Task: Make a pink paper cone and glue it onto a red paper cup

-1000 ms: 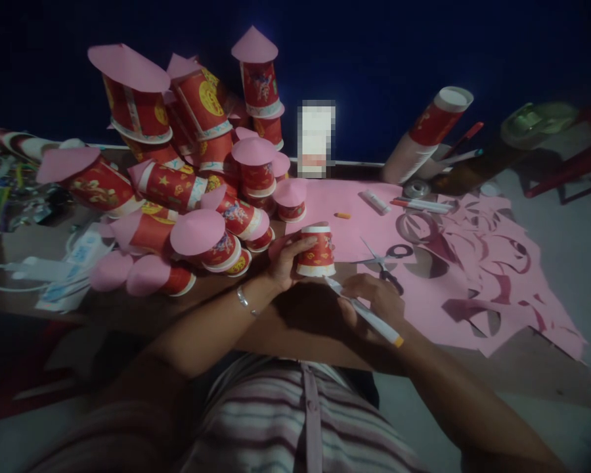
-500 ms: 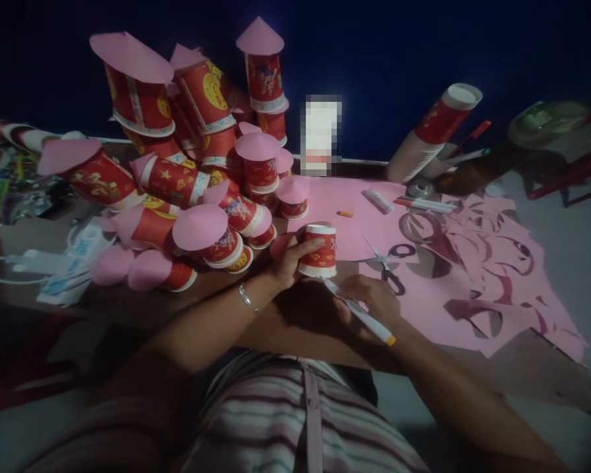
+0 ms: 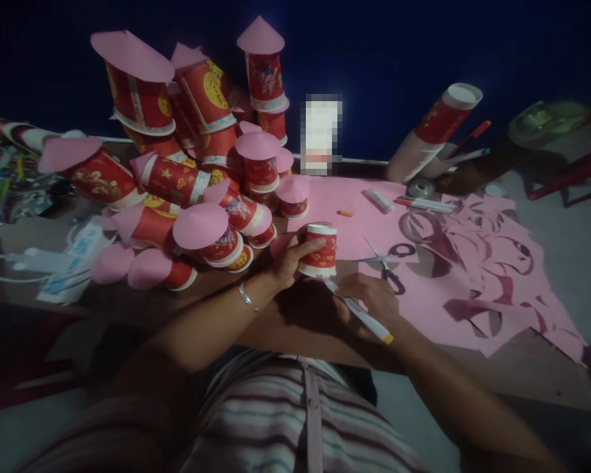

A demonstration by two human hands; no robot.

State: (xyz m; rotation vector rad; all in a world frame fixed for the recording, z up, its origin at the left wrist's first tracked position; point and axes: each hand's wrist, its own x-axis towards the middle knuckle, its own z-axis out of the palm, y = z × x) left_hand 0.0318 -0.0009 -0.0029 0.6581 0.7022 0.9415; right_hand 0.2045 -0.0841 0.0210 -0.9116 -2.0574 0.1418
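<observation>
A red paper cup (image 3: 324,251) with pale rims is wrapped by the fingers of my left hand (image 3: 291,260), thumb across its side. My right hand (image 3: 367,299) is closed around a white marker (image 3: 367,320) with an orange end. The marker's tip points up and left at the cup's lower rim; whether it touches is too small to tell. Right of the cup, open scissors (image 3: 385,260) with dark handles lie on pink paper (image 3: 345,190). An orange cap (image 3: 345,213) rests on that paper, with a white tube (image 3: 378,200) beyond it.
Many red cups with pink cone tops (image 3: 200,226) crowd the left and back of the table (image 3: 276,328). Pink paper scraps (image 3: 502,256) cover the right side. A tall cup stack (image 3: 443,121) leans behind, near a roll of tape (image 3: 420,188). A power strip (image 3: 39,259) lies far left.
The marker and my right hand have shifted very slightly. My left hand keeps its hold on the cup, almost unmoved.
</observation>
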